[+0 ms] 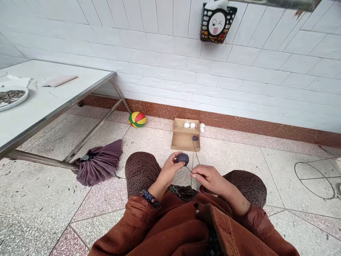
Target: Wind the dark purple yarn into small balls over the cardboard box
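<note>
My left hand (170, 168) is closed around a dark purple-grey ball of yarn (182, 158), held above my lap between my knees. A strand of yarn (189, 170) runs from the ball to my right hand (210, 179), whose thumb and forefinger pinch it. From there the strand goes up to a smaller dark ball of yarn (195, 138) in the open cardboard box (183, 145) on the floor ahead. Two white balls of yarn (189, 124) lie in the box's lid.
White material (202, 127) sits beside the box. Left of it are a colourful ball (137, 119), a folded purple umbrella (102, 161) and a metal-framed table (80, 93) bearing a plate (25, 93). A wire stand (315, 178) is at right. A black basket (217, 26) hangs on the tiled wall.
</note>
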`<state>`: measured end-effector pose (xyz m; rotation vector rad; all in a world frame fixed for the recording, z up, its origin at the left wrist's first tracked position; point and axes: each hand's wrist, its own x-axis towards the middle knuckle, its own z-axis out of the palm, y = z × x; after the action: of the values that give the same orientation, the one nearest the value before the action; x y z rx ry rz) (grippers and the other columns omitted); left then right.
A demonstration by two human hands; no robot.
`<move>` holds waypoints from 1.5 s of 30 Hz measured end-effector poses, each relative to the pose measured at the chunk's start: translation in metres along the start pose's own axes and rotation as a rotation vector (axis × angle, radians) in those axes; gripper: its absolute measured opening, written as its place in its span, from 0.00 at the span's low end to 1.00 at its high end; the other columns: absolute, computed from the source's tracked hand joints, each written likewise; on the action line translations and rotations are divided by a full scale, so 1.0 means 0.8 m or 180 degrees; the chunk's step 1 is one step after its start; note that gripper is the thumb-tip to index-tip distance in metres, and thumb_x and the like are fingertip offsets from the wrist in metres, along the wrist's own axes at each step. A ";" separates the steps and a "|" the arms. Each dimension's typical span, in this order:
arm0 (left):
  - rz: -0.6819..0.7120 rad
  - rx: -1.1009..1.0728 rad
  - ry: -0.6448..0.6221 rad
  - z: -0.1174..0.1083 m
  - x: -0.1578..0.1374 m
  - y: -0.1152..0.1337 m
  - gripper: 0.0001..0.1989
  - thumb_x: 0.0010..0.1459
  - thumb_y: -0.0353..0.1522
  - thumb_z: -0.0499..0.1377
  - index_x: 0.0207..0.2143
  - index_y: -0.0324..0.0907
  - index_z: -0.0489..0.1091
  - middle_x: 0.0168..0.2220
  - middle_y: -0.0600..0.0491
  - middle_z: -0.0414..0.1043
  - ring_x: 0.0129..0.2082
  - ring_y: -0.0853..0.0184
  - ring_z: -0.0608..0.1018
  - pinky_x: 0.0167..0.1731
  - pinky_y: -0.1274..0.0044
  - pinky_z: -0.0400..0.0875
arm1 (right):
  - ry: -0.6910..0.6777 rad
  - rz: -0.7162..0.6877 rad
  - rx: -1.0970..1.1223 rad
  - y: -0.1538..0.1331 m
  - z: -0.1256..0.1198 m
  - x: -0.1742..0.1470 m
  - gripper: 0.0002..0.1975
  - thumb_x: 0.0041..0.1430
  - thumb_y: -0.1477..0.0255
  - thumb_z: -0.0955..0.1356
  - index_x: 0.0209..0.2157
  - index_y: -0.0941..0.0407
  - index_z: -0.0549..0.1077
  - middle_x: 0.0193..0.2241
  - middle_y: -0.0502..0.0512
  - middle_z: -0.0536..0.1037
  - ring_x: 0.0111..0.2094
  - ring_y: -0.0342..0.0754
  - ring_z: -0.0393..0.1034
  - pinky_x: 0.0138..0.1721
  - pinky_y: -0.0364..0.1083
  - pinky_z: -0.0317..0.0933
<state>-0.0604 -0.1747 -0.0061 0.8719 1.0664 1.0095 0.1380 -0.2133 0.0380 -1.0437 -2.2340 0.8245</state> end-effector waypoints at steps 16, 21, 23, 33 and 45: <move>-0.0006 -0.0787 -0.0893 0.013 -0.020 0.019 0.27 0.47 0.29 0.69 0.52 0.43 0.72 0.47 0.48 0.73 0.46 0.62 0.74 0.50 0.70 0.67 | 0.0487 0.0799 0.0196 0.080 0.038 0.012 0.14 0.69 0.65 0.60 0.31 0.54 0.70 0.26 0.49 0.73 0.28 0.45 0.68 0.32 0.43 0.61; -0.0233 -0.0802 -0.0345 0.013 -0.011 0.007 0.22 0.45 0.30 0.69 0.45 0.41 0.73 0.44 0.49 0.74 0.42 0.64 0.75 0.45 0.72 0.68 | 0.0153 0.0686 0.0104 0.053 0.038 -0.008 0.13 0.71 0.65 0.61 0.34 0.54 0.71 0.29 0.50 0.75 0.31 0.46 0.70 0.36 0.44 0.62; -0.0112 -0.0306 -0.0166 0.012 -0.007 0.003 0.22 0.45 0.31 0.68 0.46 0.41 0.73 0.44 0.49 0.74 0.41 0.64 0.74 0.45 0.72 0.67 | 0.0014 0.0515 0.0063 0.035 0.027 -0.010 0.14 0.71 0.64 0.61 0.35 0.54 0.72 0.30 0.52 0.76 0.32 0.47 0.70 0.37 0.44 0.63; 0.0190 0.0467 -0.1494 0.016 -0.025 0.013 0.46 0.44 0.25 0.66 0.66 0.49 0.58 0.49 0.49 0.69 0.43 0.63 0.73 0.43 0.72 0.67 | 0.0380 0.0085 0.0185 0.022 -0.028 0.038 0.13 0.70 0.63 0.63 0.37 0.54 0.76 0.34 0.53 0.79 0.36 0.48 0.73 0.40 0.46 0.65; -0.0546 -0.1480 -0.0454 0.015 -0.009 0.011 0.18 0.43 0.27 0.67 0.40 0.41 0.74 0.42 0.50 0.74 0.43 0.63 0.75 0.49 0.68 0.69 | 0.0582 0.0736 0.0283 0.049 0.029 -0.001 0.13 0.70 0.65 0.62 0.33 0.54 0.72 0.29 0.51 0.76 0.32 0.46 0.71 0.37 0.44 0.63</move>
<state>-0.0519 -0.1801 0.0073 0.4570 0.7287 0.9805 0.1410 -0.2006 -0.0058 -1.2961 -1.9320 0.8776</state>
